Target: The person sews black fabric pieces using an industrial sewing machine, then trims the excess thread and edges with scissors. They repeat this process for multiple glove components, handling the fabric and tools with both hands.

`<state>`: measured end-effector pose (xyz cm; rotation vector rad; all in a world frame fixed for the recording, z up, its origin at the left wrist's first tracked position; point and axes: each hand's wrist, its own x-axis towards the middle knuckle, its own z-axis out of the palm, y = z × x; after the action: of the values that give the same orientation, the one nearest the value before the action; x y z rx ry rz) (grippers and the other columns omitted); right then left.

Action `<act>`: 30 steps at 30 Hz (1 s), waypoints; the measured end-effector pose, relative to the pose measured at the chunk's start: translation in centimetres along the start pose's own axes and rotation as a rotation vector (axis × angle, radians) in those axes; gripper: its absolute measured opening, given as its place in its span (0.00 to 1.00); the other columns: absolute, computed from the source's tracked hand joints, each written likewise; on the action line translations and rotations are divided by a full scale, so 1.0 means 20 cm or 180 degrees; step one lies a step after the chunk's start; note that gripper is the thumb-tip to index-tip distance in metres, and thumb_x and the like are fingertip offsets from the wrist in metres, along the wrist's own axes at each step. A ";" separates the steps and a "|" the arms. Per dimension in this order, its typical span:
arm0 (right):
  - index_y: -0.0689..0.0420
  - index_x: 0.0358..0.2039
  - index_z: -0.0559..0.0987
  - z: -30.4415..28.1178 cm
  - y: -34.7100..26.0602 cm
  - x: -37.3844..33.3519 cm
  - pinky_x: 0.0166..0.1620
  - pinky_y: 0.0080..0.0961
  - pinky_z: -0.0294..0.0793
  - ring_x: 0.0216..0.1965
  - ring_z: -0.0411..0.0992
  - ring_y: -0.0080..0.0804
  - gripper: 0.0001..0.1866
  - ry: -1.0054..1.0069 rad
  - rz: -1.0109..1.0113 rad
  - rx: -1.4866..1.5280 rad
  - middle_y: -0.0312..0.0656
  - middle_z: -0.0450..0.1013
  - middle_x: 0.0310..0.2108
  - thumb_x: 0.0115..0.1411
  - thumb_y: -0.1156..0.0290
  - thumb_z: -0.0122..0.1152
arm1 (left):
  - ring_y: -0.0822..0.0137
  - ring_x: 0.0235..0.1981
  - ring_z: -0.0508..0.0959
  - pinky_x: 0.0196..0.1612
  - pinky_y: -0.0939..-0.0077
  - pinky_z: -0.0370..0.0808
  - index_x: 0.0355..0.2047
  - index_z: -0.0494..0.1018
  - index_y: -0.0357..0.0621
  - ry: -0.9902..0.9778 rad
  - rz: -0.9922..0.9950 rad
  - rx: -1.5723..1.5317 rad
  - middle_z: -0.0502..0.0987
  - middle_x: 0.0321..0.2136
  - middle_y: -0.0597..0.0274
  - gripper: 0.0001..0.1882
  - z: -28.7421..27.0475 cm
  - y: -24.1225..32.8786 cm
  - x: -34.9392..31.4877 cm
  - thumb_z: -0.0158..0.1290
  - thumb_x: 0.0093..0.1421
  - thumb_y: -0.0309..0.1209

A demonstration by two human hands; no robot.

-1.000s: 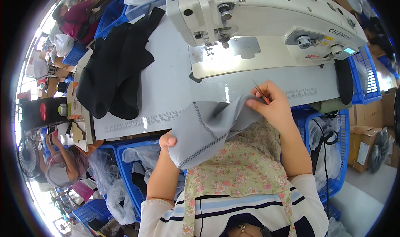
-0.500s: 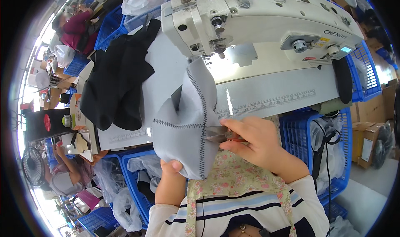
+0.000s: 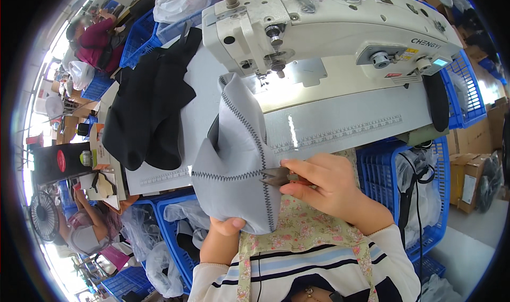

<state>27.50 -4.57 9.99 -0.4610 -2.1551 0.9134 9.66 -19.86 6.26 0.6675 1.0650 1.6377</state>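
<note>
A grey fabric piece [image 3: 234,196] with dark zigzag seams is held up in front of the sewing machine [image 3: 329,36]. My left hand [image 3: 227,229] grips its lower edge, the thumb showing on top and the other fingers hidden behind the cloth. In my right hand [image 3: 324,185] is a pair of small metal thread snips [image 3: 276,177], closed in by thumb and forefinger. The blades touch the cloth where the cross seam meets the long seam. Above this, the fabric's upper end stands just below the machine's needle area.
Black fabric pieces [image 3: 151,105] are heaped on the table's left part. Blue crates [image 3: 438,217] holding clear plastic bags stand below the table at right and left. A ruler strip [image 3: 350,129] runs along the table's front. Other people sit at work far left.
The grey fabric has turned slightly, its upper end shifting left. My left hand has moved a little right and down. The snips stay at the seam crossing.
</note>
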 end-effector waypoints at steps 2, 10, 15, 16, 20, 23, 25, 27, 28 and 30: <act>0.57 0.43 0.80 0.01 0.00 0.00 0.23 0.25 0.67 0.19 0.69 0.31 0.23 0.0058 -0.0034 0.0007 0.36 0.73 0.21 0.47 0.62 0.72 | 0.46 0.55 0.71 0.55 0.54 0.73 0.61 0.56 0.34 0.0032 0.0054 0.0079 0.68 0.55 0.44 0.54 -0.01 -0.01 0.00 0.67 0.40 0.51; 0.55 0.41 0.79 0.03 0.02 -0.01 0.21 0.24 0.66 0.18 0.68 0.30 0.20 0.0242 -0.0208 -0.0204 0.34 0.72 0.19 0.48 0.61 0.71 | 0.45 0.55 0.71 0.56 0.53 0.72 0.61 0.56 0.33 0.0069 0.0075 0.0267 0.68 0.55 0.44 0.54 0.00 -0.01 -0.02 0.65 0.40 0.52; 0.55 0.40 0.80 0.03 0.03 -0.02 0.20 0.24 0.64 0.16 0.66 0.29 0.20 0.0323 -0.0349 -0.0290 0.33 0.70 0.17 0.48 0.61 0.71 | 0.45 0.55 0.70 0.56 0.52 0.71 0.61 0.56 0.34 0.0061 0.0065 0.0304 0.67 0.56 0.43 0.54 0.00 0.00 -0.02 0.65 0.40 0.52; 0.55 0.40 0.80 0.03 0.03 -0.01 0.20 0.24 0.64 0.16 0.65 0.29 0.20 0.0354 -0.0371 -0.0274 0.33 0.69 0.17 0.48 0.61 0.71 | 0.45 0.55 0.70 0.56 0.51 0.71 0.61 0.56 0.34 0.0058 0.0063 0.0306 0.67 0.56 0.43 0.54 0.00 0.00 -0.02 0.64 0.41 0.53; 0.55 0.40 0.80 0.02 0.03 -0.02 0.20 0.24 0.64 0.16 0.66 0.29 0.20 0.0240 -0.0302 -0.0291 0.33 0.69 0.17 0.48 0.61 0.71 | 0.44 0.56 0.70 0.56 0.51 0.71 0.61 0.56 0.34 0.0062 0.0046 0.0326 0.67 0.56 0.43 0.54 0.01 0.01 -0.01 0.64 0.41 0.53; 0.54 0.41 0.80 0.02 0.04 -0.02 0.20 0.24 0.64 0.16 0.66 0.30 0.20 0.0146 -0.0219 -0.0217 0.33 0.69 0.17 0.48 0.62 0.71 | 0.44 0.56 0.70 0.57 0.50 0.70 0.61 0.56 0.34 0.0109 0.0043 0.0334 0.67 0.56 0.43 0.53 0.02 0.01 -0.01 0.63 0.41 0.53; 0.54 0.42 0.80 0.02 0.05 -0.01 0.20 0.24 0.64 0.16 0.66 0.31 0.20 0.0163 -0.0155 0.0004 0.34 0.69 0.16 0.48 0.63 0.71 | 0.44 0.56 0.69 0.57 0.50 0.70 0.62 0.56 0.34 0.0188 0.0043 0.0320 0.67 0.56 0.43 0.53 0.04 0.02 0.00 0.63 0.41 0.54; 0.57 0.42 0.80 0.00 0.06 -0.02 0.23 0.21 0.64 0.18 0.67 0.26 0.20 0.0262 0.0056 0.0203 0.35 0.71 0.19 0.51 0.62 0.70 | 0.44 0.56 0.69 0.57 0.49 0.70 0.62 0.56 0.34 0.0180 0.0081 0.0097 0.67 0.56 0.43 0.53 0.05 0.02 0.03 0.63 0.41 0.54; 0.58 0.42 0.80 -0.01 0.06 -0.03 0.24 0.19 0.63 0.19 0.67 0.24 0.20 0.0314 0.0167 0.0296 0.36 0.71 0.20 0.52 0.62 0.70 | 0.45 0.57 0.69 0.58 0.49 0.69 0.62 0.56 0.35 0.0021 0.0137 -0.0400 0.66 0.57 0.43 0.51 0.04 0.01 0.06 0.61 0.43 0.52; 0.58 0.44 0.79 0.02 0.11 -0.06 0.27 0.18 0.65 0.23 0.68 0.21 0.19 0.0650 0.0947 0.1184 0.34 0.72 0.23 0.56 0.62 0.68 | 0.47 0.58 0.68 0.59 0.49 0.67 0.62 0.57 0.36 -0.0095 0.0207 -0.1329 0.65 0.58 0.44 0.47 0.00 0.00 0.11 0.57 0.48 0.51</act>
<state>28.11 -3.89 7.69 -0.6640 -1.7090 1.3384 9.00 -17.71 6.10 0.4495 0.6535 1.8277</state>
